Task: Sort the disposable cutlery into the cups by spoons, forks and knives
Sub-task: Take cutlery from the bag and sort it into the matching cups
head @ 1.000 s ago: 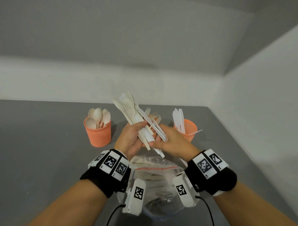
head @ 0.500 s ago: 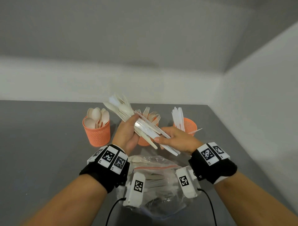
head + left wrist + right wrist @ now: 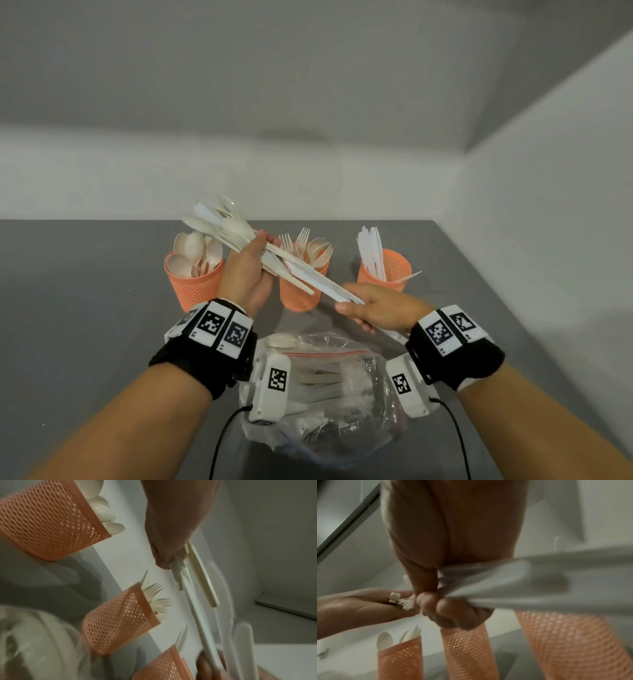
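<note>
While the left hand point(image 3: 247, 274) grips a mixed cutlery bundle point(image 3: 226, 229), the right hand point(image 3: 380, 308) pinches white knives point(image 3: 318, 281) above three orange cups point(image 3: 298, 291).

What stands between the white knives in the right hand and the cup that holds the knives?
Nothing visible does. The right hand pinches the white knives just in front of the knife cup, whose mouth is open.
</note>
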Demonstrator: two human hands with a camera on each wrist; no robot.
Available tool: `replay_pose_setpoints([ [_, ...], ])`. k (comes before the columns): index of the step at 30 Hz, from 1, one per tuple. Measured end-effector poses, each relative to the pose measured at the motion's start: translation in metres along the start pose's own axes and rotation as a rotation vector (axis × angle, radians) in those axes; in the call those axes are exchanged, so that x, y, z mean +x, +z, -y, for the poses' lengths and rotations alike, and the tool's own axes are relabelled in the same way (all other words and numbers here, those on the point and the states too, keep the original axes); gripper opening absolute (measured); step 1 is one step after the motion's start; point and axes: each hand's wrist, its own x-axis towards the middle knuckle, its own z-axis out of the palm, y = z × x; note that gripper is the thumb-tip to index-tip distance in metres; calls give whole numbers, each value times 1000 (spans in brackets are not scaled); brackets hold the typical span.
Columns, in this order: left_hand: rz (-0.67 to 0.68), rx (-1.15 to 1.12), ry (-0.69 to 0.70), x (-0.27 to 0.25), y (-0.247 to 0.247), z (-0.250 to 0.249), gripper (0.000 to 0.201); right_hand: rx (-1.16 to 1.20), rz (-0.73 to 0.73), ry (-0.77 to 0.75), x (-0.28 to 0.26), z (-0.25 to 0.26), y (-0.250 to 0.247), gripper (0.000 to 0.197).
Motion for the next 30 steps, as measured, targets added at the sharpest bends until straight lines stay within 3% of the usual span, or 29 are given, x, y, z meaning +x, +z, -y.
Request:
replay_pose_setpoints([
  [3,-84,-67,36,16,-9,-10,21,3,-55,32,-7,-4,-19,10],
  [6,-55,-47,-8,24,-15,-8,20,133,-450,-60,-3,8,-42,12],
  [9,129,108,-115,14,-12,2,20,103,-923,-243,12,18,-58,13],
  [12,315,224,-161,-3,-6,13,5,176,-1120,-291,32,7,-60,10],
  [14,420,237,-189,-10,-7,16,11,232,-1105,-192,44,-9,-53,14],
  [17,555,248,-269,-15,-9,16,17,237,-961,86,59,-39,-43,27],
  [20,596,265,-339,-14,-11,18,21,241,-913,217,64,-51,-40,42],
  [23,578,278,-344,-12,-16,20,27,200,-1002,120,62,-42,-43,46],
  [25,559,318,-316,-12,-17,21,25,88,-1142,-40,56,-26,-43,49],
  [27,540,367,-296,-10,-16,23,22,19,-1238,-238,50,-3,-42,37],
  [30,529,439,-276,-9,-14,28,18,89,-1057,-432,42,37,-31,10],
])
